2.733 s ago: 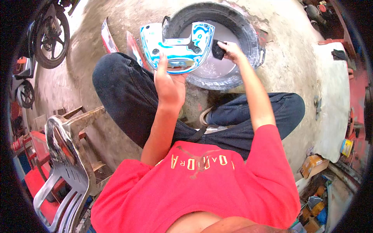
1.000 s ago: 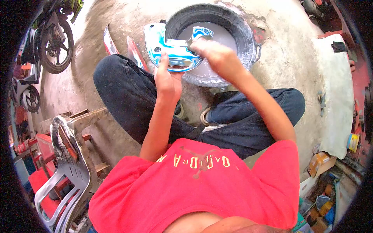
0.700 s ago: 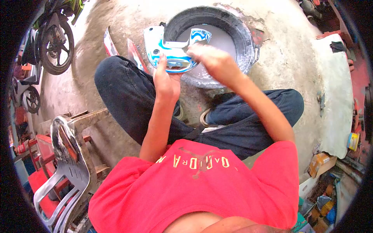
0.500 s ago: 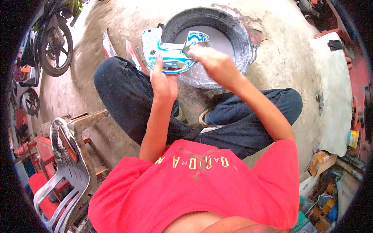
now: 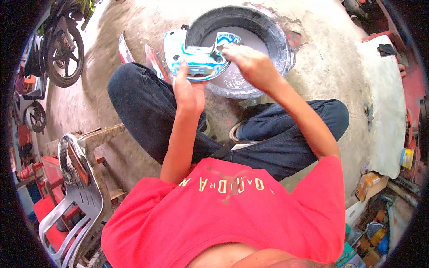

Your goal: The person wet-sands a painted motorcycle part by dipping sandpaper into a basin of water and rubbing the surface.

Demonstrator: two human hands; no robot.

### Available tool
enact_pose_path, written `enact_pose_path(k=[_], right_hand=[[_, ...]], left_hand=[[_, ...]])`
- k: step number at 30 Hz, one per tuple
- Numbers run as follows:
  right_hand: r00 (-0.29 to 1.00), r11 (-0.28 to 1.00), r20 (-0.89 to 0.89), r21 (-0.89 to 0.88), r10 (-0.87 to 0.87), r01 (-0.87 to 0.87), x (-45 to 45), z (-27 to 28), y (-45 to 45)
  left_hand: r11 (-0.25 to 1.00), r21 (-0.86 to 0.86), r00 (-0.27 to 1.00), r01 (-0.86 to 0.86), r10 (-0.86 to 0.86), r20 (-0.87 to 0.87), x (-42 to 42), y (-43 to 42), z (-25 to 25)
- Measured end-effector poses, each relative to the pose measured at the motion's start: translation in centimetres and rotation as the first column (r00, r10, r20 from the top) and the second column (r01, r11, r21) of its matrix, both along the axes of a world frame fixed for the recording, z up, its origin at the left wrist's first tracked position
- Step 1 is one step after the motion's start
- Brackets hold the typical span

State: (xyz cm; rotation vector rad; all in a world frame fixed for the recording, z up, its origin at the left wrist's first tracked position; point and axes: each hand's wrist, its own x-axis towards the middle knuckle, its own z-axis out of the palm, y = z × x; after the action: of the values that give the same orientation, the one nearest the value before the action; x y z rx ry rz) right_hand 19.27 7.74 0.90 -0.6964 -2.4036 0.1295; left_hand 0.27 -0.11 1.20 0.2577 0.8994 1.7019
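A curved, U-shaped motorcycle fairing panel (image 5: 175, 48), white with blue swirls, is held up over the near left part of a black basin (image 5: 276, 33) containing cloudy greyish water (image 5: 253, 44). My left hand (image 5: 189, 93) grips its lower edge, thumb on the facing side and fingers hidden behind. At the panel's right arm is my right hand (image 5: 255, 67), its fingers bunched together against the surface. Whatever those fingers may hold is hidden.
Two red-and-white panel pieces (image 5: 154, 63) (image 5: 125, 48) lie left of the basin on the concrete floor. A grey plastic chair (image 5: 91, 206) stands at lower left, a motorcycle wheel (image 5: 65, 52) at upper left. A pale board (image 5: 380, 111) and cardboard box (image 5: 371, 186) are at right.
My right hand has moved slightly up and left along the panel's right arm. The panel has tilted a little and shifted up slightly; my left hand keeps its hold.
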Motion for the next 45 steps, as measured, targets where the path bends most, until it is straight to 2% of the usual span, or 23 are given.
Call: enact_pose_path(k=[3, 7, 10, 15, 18, 23, 27, 30, 35, 39, 43, 45], right_hand=[[0.999, 0.998, -0.019, 0.051, 0.041, -0.04, -1.5, 0.9, -3.2], [1.0, 0.999, 0.006, 0.027, -0.021, 0.021, -0.3, -0.1, -0.2], [0.998, 0.995, 0.031, 0.079, 0.058, -0.061, -1.1, -0.2, -2.2], [0.999, 0.999, 0.042, 0.045, -0.025, 0.023, -0.3, -0.2, -0.2], [0.998, 0.994, 0.018, 0.096, 0.057, -0.059, -1.3, 0.0, -2.4], [0.998, 0.999, 0.051, 0.049, -0.023, 0.021, -0.2, -0.2, 0.2], [0.998, 0.991, 0.043, 0.117, 0.055, -0.06, -1.5, 0.6, -2.7], [0.997, 0.998, 0.082, 0.056, -0.012, 0.007, -0.3, 0.0, 0.3], [0.997, 0.993, 0.031, 0.091, 0.077, -0.079, -1.4, 0.3, -2.4], [0.998, 0.998, 0.035, 0.014, -0.061, 0.061, 0.4, 0.0, 1.4], [0.997, 0.996, -0.016, 0.038, 0.077, -0.076, -1.3, 0.6, -2.4], [0.998, 0.998, -0.012, 0.015, 0.069, -0.069, -0.7, 0.6, -1.0]], left_hand=[[0.999, 0.02, 1.0, -0.027, 0.027, 0.01, -0.5, -0.1, 0.0], [1.0, -0.002, 1.0, -0.003, 0.003, -0.003, -0.2, -0.2, -0.2], [1.0, -0.025, 1.0, -0.011, 0.011, -0.009, -0.7, -0.1, -0.7], [1.0, -0.013, 1.0, -0.006, 0.006, -0.019, -0.3, -0.2, -0.5], [0.999, -0.032, 0.999, -0.038, 0.038, 0.013, -0.6, -0.1, -0.4], [1.0, -0.019, 0.999, 0.001, -0.002, -0.043, 0.0, -0.4, 0.1], [1.0, 0.008, 1.0, -0.01, 0.01, -0.009, -0.8, -0.2, -0.5], [0.999, -0.045, 0.999, -0.016, 0.014, -0.042, -0.1, -0.2, -0.2], [0.999, -0.024, 1.0, -0.024, 0.024, -0.006, -0.6, 0.0, -0.8], [0.999, -0.032, 0.999, 0.014, -0.016, -0.042, 0.3, -0.2, 0.4], [0.999, -0.031, 0.999, 0.037, -0.038, -0.029, -0.4, -0.1, -0.3], [0.999, -0.014, 0.999, 0.045, -0.045, -0.023, -0.3, -0.1, -0.3]])
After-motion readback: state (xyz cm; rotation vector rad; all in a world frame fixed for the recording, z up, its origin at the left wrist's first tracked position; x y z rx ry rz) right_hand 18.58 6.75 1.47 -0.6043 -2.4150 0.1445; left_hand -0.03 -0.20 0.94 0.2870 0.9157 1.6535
